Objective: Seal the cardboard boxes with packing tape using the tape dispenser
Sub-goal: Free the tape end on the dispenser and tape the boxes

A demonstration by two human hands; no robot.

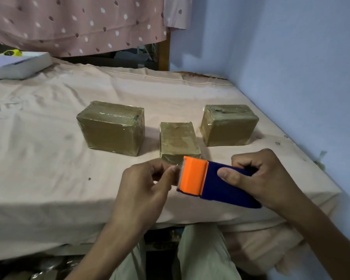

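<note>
- My right hand (257, 178) is wrapped around the blue body of the tape dispenser (214, 183), thumb lying across its top, holding it in the air above the near edge of the bed (49, 158).
- The dispenser's orange front end (192, 175) points left, toward my other hand.
- My left hand (148, 182) sits right at that orange end, thumb and forefinger pinched together at its edge; whether there is tape between them I cannot tell.
- Three cardboard boxes stand on the pinkish sheet beyond my hands, all shiny with tape: the left box (111, 128), the biggest; the middle box (178, 140), smaller and nearest the dispenser; the right box (228, 125), closest to the blue wall (291, 57).
- The boxes stand apart from each other, none touching.
- A white flat box (18, 64) lies at the far left corner of the bed, with something yellow (11, 52) behind it.
- A pink dotted curtain (79, 23) hangs behind the bed.
</note>
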